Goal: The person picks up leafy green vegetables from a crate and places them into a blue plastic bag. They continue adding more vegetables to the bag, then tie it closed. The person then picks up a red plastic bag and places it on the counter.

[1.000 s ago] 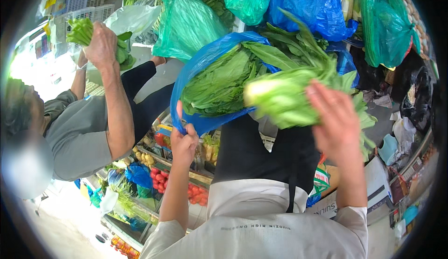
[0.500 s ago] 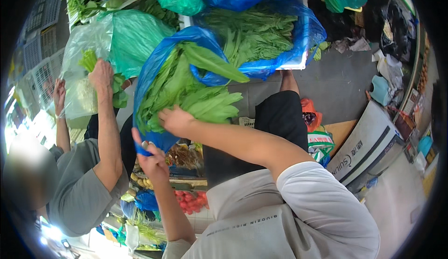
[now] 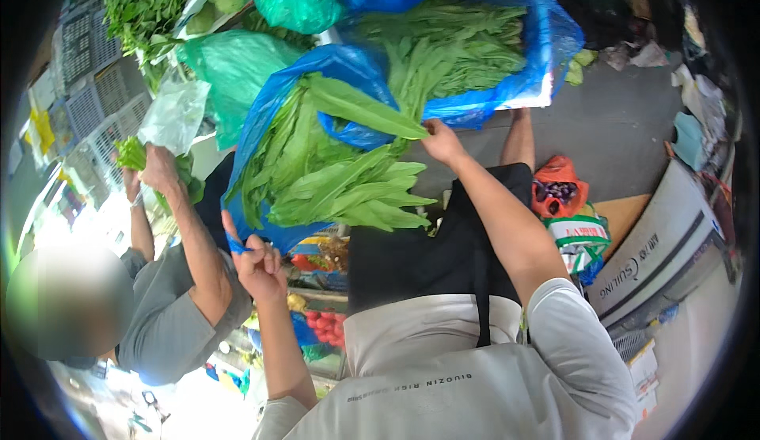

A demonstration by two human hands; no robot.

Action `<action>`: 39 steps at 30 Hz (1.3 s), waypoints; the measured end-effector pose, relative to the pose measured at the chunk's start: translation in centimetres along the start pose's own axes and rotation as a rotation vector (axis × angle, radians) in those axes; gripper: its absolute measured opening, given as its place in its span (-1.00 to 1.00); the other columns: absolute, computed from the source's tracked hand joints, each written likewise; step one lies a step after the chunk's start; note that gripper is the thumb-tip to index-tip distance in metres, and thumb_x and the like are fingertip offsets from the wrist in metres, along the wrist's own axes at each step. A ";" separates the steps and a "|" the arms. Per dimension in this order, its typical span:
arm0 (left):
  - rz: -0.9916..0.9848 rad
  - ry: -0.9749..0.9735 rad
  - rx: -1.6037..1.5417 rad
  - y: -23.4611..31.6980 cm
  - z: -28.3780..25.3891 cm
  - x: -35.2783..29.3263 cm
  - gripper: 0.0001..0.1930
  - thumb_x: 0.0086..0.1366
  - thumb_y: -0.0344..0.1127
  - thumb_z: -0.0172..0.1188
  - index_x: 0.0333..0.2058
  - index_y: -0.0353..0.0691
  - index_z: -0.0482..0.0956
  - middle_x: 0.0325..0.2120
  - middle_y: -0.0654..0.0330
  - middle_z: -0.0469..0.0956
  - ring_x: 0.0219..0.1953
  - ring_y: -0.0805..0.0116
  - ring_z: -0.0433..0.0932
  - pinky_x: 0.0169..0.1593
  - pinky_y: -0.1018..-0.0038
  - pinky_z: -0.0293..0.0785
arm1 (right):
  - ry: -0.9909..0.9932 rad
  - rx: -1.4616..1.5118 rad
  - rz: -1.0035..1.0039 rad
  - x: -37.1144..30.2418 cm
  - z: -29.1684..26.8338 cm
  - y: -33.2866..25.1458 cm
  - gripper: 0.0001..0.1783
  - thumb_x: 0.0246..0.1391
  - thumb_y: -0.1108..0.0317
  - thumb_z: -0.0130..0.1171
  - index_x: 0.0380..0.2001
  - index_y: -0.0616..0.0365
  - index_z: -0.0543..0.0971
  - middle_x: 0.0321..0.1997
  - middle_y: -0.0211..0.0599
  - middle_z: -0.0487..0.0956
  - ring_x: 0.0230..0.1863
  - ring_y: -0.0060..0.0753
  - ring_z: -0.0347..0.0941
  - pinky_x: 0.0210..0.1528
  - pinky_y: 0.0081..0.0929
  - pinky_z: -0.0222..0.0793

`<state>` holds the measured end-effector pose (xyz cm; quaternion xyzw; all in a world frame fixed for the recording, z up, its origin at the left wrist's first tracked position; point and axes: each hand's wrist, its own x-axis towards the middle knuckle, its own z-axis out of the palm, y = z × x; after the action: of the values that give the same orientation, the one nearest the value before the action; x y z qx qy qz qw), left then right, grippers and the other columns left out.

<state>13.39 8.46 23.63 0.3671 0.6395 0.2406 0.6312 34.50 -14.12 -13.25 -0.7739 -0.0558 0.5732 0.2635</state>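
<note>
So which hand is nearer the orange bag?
The right hand: it is at the tip of a long leaf, up and left of the orange bag in the picture. The left hand is much farther left, holding the blue bag's edge.

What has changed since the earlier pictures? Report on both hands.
The right hand has let go of the bunch of greens, now lying partly in the blue bag, and moved right to the tip of a long leaf. The left hand still holds the bag's edge.
</note>
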 end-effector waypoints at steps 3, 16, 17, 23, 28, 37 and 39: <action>-0.034 0.012 0.109 0.7 1.9 -0.5 -0.04 0.13 -0.48 -0.01 0.54 -0.05 -0.11 -0.64 0.36 0.23 -0.75 0.59 0.13 -0.69 0.64 0.09 | 0.066 0.413 -0.230 2.7 8.6 3.2 -0.43 0.17 -0.06 0.34 0.02 0.20 0.58 -0.07 -0.05 0.65 -0.04 0.00 0.57 0.09 -0.22 0.45; -0.038 0.060 -0.039 0.2 -0.4 -0.9 -0.06 0.08 -0.54 -0.03 0.52 -0.20 -0.01 -0.66 0.40 0.23 -0.75 0.60 0.11 -0.64 0.64 0.05 | -0.101 1.040 0.121 -11.9 -12.6 -17.1 -0.46 0.40 0.02 0.07 0.30 0.05 0.40 0.30 -0.31 0.48 0.28 -0.23 0.43 0.31 -0.16 0.37; -0.044 0.084 -0.041 0.1 -0.2 -0.8 -0.05 0.07 -0.55 -0.03 0.52 -0.20 -0.02 -0.66 0.39 0.22 -0.75 0.60 0.11 -0.64 0.64 0.05 | -0.133 1.044 -0.007 -12.9 -11.9 -18.1 -0.45 0.40 0.04 0.08 0.32 0.03 0.37 0.33 -0.32 0.46 0.30 -0.25 0.41 0.33 -0.17 0.34; -0.043 0.029 -0.099 1.2 -0.9 -0.6 -0.02 0.03 -0.60 -0.04 0.52 -0.20 -0.04 -0.65 0.38 0.22 -0.74 0.59 0.12 -0.62 0.64 0.08 | -0.152 0.088 -0.794 -13.7 -2.3 -23.8 -0.43 0.33 0.25 0.13 0.37 -0.07 0.33 0.31 -0.30 0.44 0.27 -0.24 0.38 0.35 -0.14 0.30; -0.116 0.327 -0.288 0.4 -0.7 -0.7 -0.03 0.07 -0.49 -0.02 0.53 -0.14 -0.06 -0.66 0.35 0.29 -0.73 0.56 0.20 -0.59 0.57 0.20 | -0.102 -0.630 -1.247 -13.4 2.5 -27.1 -0.13 0.08 0.41 0.25 0.47 -0.23 0.24 0.35 -0.18 0.38 0.28 -0.08 0.33 0.39 0.11 0.18; -0.235 -0.021 0.033 -2.8 -2.2 -5.1 0.00 -0.25 -0.53 0.09 0.38 -0.40 0.29 -0.68 0.42 0.24 -0.71 0.58 0.17 -0.57 0.63 0.05 | -0.307 -1.229 -1.214 -8.0 6.0 -24.3 -0.42 0.21 0.24 0.11 0.32 -0.31 0.43 0.28 -0.28 0.41 0.30 -0.13 0.28 0.32 0.08 0.14; -0.250 -0.114 0.123 -2.9 -3.3 -5.9 -0.15 -0.16 -0.57 0.07 0.29 -0.34 0.45 -0.65 0.47 0.21 -0.66 0.64 0.16 -0.54 0.65 0.07 | -0.282 -1.228 -1.083 -6.3 6.9 -26.3 -0.45 0.23 0.24 0.10 0.30 -0.32 0.44 0.25 -0.32 0.42 0.31 -0.17 0.28 0.32 0.04 0.11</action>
<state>9.23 2.63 25.39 0.3355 0.6568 0.0991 0.6680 31.69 8.32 3.14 -0.5670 -0.7560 0.3261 0.0241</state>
